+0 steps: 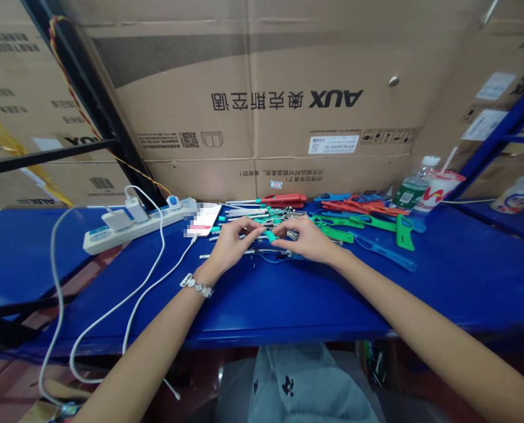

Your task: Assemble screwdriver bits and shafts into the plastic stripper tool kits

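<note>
Between my two hands is a small teal-green plastic piece, pinched by the fingertips of both. My left hand, with a silver watch or bracelet on its wrist, is closed on the piece's left side. From the right, my right hand grips the same piece. Thin metal rods, some with teal ends, lie behind and under my hands. A thin rod with a blue wire lies just in front. My fingers partly hide the teal piece and the pile behind it.
Red handle-shaped parts, orange-red parts, green parts and a blue part lie around the pile. A white power strip with cables stands left. A bottle and cup stand right, before a large carton.
</note>
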`<act>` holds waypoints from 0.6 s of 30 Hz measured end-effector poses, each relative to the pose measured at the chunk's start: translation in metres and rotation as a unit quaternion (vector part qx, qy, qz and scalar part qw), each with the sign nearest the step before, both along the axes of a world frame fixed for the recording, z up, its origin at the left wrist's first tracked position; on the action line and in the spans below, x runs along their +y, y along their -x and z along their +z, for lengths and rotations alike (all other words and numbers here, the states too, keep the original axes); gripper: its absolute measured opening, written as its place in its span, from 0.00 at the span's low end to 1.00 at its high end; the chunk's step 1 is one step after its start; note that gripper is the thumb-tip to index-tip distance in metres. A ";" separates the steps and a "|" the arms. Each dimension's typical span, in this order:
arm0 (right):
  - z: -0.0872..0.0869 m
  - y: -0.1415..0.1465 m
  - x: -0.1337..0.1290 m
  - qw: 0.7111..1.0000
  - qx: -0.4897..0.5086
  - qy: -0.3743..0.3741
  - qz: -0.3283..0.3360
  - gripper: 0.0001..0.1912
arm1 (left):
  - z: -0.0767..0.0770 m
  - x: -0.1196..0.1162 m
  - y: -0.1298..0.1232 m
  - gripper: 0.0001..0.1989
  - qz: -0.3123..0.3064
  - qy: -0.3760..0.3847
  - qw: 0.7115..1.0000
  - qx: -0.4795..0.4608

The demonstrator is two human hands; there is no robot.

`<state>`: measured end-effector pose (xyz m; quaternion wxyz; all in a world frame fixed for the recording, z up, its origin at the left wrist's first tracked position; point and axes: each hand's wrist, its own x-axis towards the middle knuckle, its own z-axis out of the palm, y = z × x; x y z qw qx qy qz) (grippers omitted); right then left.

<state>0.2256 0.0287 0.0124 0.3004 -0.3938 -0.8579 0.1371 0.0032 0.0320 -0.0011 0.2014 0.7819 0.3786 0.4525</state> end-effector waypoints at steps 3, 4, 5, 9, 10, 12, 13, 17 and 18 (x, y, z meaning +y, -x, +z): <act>-0.001 -0.005 -0.007 1.000 -0.008 0.013 0.004 0.06 | 0.001 -0.005 0.001 0.07 -0.044 -0.034 0.996 0.066; -0.001 -0.006 -0.009 1.000 -0.019 0.007 0.000 0.06 | 0.002 -0.006 0.002 0.08 -0.059 -0.049 0.993 0.093; -0.002 -0.007 -0.011 0.999 -0.034 0.001 -0.002 0.06 | 0.002 -0.008 0.002 0.09 -0.073 -0.061 0.988 0.118; -0.002 -0.011 -0.017 0.996 -0.085 -0.020 0.011 0.06 | 0.002 -0.008 0.005 0.08 -0.096 -0.067 0.975 0.188; -0.003 -0.012 -0.019 0.995 -0.089 -0.030 0.013 0.06 | 0.002 -0.007 0.006 0.09 -0.093 -0.062 0.975 0.192; -0.004 -0.015 -0.022 0.994 -0.092 -0.058 -0.002 0.07 | 0.002 -0.005 0.008 0.08 -0.091 -0.045 0.976 0.192; -0.006 -0.017 -0.023 0.992 -0.098 -0.073 -0.020 0.09 | 0.002 -0.005 0.009 0.08 -0.091 -0.033 0.977 0.192; -0.013 -0.020 -0.024 0.976 -0.168 -0.113 -0.079 0.16 | 0.002 -0.003 0.014 0.08 -0.095 -0.009 0.977 0.188; -0.015 -0.019 -0.024 0.972 -0.188 -0.119 -0.077 0.18 | 0.002 -0.002 0.014 0.08 -0.094 -0.011 0.978 0.186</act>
